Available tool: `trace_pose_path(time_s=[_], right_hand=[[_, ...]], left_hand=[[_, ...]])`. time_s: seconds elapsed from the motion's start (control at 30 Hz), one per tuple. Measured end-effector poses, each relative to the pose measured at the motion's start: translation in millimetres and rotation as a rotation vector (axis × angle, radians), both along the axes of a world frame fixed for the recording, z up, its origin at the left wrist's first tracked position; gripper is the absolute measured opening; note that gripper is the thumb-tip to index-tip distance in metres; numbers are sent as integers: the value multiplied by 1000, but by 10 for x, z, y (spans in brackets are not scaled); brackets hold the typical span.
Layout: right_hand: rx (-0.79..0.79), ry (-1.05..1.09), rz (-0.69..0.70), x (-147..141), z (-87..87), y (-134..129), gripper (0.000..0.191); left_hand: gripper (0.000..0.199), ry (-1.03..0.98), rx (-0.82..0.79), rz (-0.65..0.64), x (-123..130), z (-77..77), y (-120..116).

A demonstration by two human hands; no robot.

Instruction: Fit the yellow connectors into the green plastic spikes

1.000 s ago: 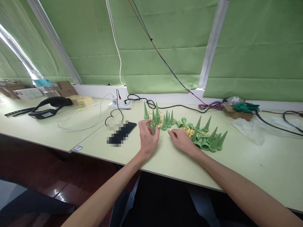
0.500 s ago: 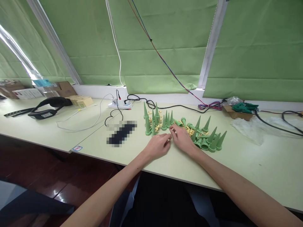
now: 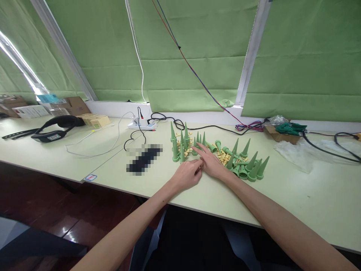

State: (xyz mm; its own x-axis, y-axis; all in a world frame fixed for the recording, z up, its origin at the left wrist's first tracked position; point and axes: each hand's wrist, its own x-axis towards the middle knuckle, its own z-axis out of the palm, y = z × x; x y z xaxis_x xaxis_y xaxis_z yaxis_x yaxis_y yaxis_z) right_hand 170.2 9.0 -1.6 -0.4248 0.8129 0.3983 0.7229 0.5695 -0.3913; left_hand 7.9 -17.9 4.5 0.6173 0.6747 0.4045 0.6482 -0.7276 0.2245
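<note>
My left hand [image 3: 186,174] rests on the table, fingers curled; whatever they may hold is hidden. Right beside it, my right hand [image 3: 211,162] stretches its fingers toward a small row of upright green plastic spikes [image 3: 204,140] with round bases, and nothing shows in its grasp. Whether the fingertips touch a spike I cannot tell. Beyond the left hand stands another group of green spikes [image 3: 175,150], with small yellow plastic pieces [image 3: 188,151] among them. A heap of green spikes [image 3: 243,171], some upright and some lying, surrounds more yellow pieces [image 3: 225,158] to the right.
A blurred-out dark object [image 3: 144,160] lies left of the hands. Behind are a white power strip [image 3: 142,124] and black cable [image 3: 208,127]. At right sit a cardboard box [image 3: 282,136] and clear plastic bag [image 3: 296,154]; a black headset [image 3: 58,130] lies far left.
My right hand has shifted slightly left, and its fingers have straightened from a curled pose toward the row of spikes. My left hand has barely moved.
</note>
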Motion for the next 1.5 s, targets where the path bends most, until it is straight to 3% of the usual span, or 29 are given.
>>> trace_pose_path(time_s=[0.17,0.33,0.73,1.1,1.23,1.5], right_hand=[[-13,-2,26,2,-30,31,72],[47,127,-50,-18,-68,27,57],[196,320,-56,5,29,-125,36],[186,292,11,-111,51,-264,24],[172,151,-144,-106,110,-314,24],[30,-399,-555,-94,314,-442,31]], left_hand=[[10,2,-6,1,-5,-6,3],[8,-31,3,41,-6,-12,2],[28,-356,-23,211,-26,-58,54],[47,-431,-216,151,-57,-70,106],[43,-385,-217,145,-53,-68,105],[33,-320,-180,156,-42,-53,83]])
